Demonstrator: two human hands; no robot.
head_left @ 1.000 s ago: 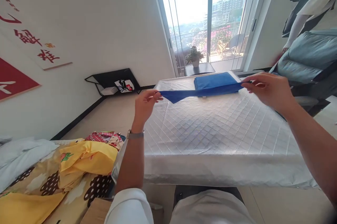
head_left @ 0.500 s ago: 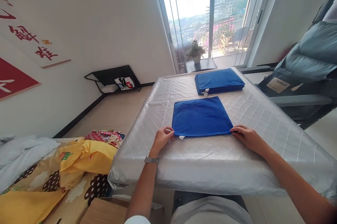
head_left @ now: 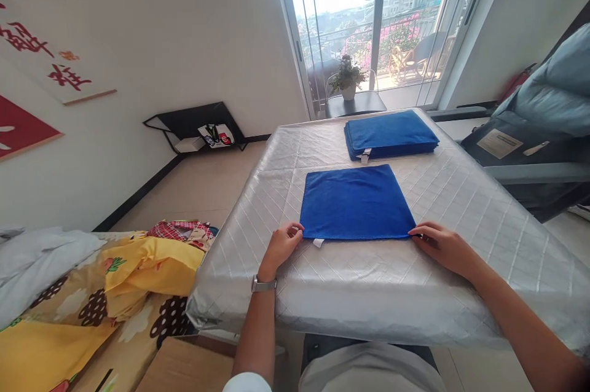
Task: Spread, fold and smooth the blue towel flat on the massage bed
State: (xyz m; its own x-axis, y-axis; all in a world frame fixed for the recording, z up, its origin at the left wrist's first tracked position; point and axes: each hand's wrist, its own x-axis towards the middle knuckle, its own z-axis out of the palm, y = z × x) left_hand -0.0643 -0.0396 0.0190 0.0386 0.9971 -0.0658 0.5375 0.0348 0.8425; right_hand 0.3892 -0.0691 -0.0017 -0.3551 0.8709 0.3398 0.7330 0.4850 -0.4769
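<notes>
A blue cloth (head_left: 357, 203) lies flat on the silver-covered table (head_left: 359, 287), with a small white label (head_left: 318, 243) sticking out at its near edge. My left hand (head_left: 282, 246) pinches the near left corner between thumb and finger. At the near right corner, my right hand (head_left: 440, 247) is closed on the cloth in the same way. Beyond it sits a neat stack of blue cloths (head_left: 391, 135), whose white labels hang at the near left corner.
To the left, a bed holds yellow fabric (head_left: 152, 266) and white bedding (head_left: 43, 269). A cardboard box (head_left: 184, 364) stands below the table's left front corner. An armchair with a grey cushion (head_left: 557, 94) is at the right, and a potted plant (head_left: 348, 78) stands on a chair behind the table.
The view has shifted slightly. My right hand has moved a little to the right with its corner, and the cloth's near edge looks wider and straighter. My left hand stays at its corner.
</notes>
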